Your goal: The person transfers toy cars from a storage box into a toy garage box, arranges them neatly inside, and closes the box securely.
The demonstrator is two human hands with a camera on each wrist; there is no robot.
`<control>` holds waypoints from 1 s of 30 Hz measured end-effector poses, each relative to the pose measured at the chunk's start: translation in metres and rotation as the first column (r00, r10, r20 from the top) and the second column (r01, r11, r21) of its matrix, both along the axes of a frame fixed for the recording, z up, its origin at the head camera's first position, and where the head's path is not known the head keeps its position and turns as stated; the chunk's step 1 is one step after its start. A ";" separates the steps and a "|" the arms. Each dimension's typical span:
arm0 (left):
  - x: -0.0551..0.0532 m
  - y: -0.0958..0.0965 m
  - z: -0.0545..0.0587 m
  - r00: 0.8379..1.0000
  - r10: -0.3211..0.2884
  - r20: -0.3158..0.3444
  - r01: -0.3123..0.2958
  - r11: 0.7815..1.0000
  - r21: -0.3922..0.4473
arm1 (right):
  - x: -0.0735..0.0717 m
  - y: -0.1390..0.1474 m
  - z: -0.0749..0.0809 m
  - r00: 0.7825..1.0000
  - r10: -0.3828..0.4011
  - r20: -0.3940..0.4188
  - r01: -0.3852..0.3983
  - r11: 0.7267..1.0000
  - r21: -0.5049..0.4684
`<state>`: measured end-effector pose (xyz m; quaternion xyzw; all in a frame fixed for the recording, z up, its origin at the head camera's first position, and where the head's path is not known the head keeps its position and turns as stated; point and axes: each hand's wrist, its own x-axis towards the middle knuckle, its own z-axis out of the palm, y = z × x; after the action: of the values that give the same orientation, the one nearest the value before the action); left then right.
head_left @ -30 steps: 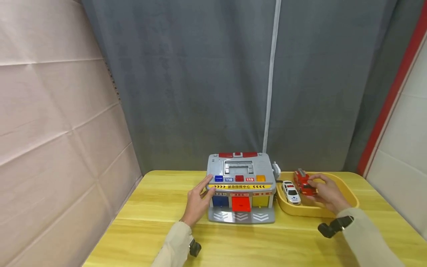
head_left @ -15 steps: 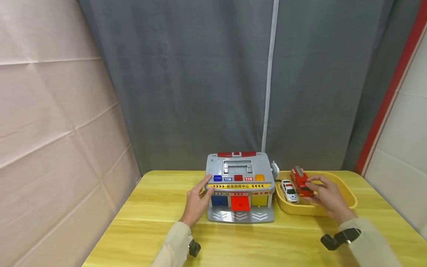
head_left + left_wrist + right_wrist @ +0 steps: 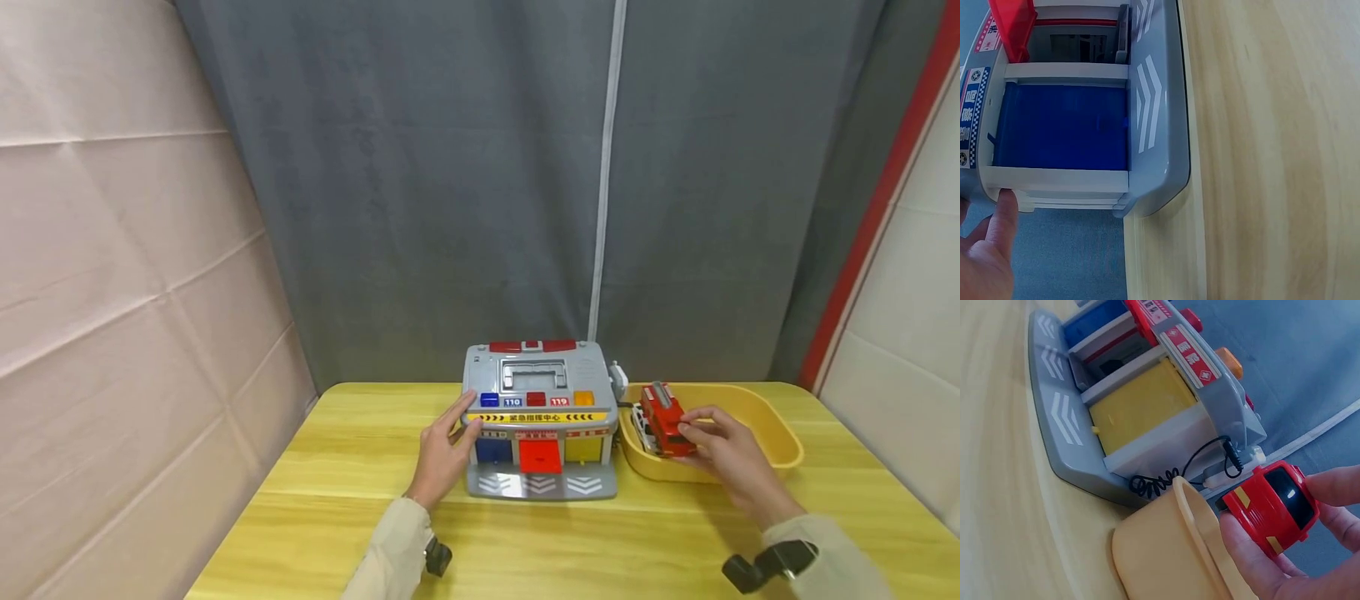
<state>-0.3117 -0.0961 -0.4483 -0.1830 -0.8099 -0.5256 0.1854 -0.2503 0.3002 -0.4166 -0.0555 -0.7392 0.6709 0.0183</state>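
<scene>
Grey curtain (image 3: 450,208) hangs behind the wooden counter (image 3: 337,517), and on this counter stands the toy station (image 3: 536,417), its red door (image 3: 540,456) raised. At the station's left side, the left hand (image 3: 438,462) touches the edge, its fingers extended and holding nothing. Right of the station is the yellow tub (image 3: 761,421), with the white car (image 3: 641,429) inside. Also right of the station, above the tub, the right hand (image 3: 731,457) pinches the red truck (image 3: 663,417) between thumb and fingers.

Head view forward and down from above; both wrist views close, sideways, toy station (image 3: 538,418) in common.
</scene>
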 end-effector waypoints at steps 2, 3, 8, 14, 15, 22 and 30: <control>0.000 0.000 0.000 1.000 0.001 0.002 -0.001 1.000 -0.003 | 0.001 -0.001 -0.001 1.000 0.000 0.007 0.000 1.000 -0.017; 0.000 0.000 0.000 1.000 0.001 0.004 -0.001 1.000 -0.002 | 0.002 -0.001 -0.001 1.000 0.003 0.008 -0.003 1.000 -0.028; 0.000 0.000 0.000 1.000 -0.002 0.011 0.002 1.000 0.003 | 0.006 -0.004 -0.006 1.000 0.008 -0.011 -0.008 0.998 -0.057; 0.001 0.000 0.000 1.000 -0.001 0.014 0.001 1.000 0.005 | 0.010 -0.007 -0.011 0.998 0.005 -0.064 -0.011 0.996 -0.091; 0.001 0.000 0.001 1.000 0.000 0.014 0.000 1.000 0.004 | 0.011 -0.008 -0.011 0.997 0.006 -0.073 -0.014 0.995 -0.099; 0.001 -0.001 0.003 1.000 0.006 0.028 -0.006 1.000 -0.004 | 0.014 -0.012 -0.014 0.996 -0.009 -0.093 -0.002 0.992 -0.127; 0.001 0.000 0.002 1.000 0.000 0.028 0.000 1.000 0.007 | 0.023 -0.018 -0.017 0.998 -0.010 -0.061 0.001 0.989 -0.150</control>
<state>-0.3109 -0.0959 -0.4458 -0.1749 -0.8106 -0.5308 0.1745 -0.2270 0.2827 -0.4336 -0.0379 -0.6856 0.7259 0.0387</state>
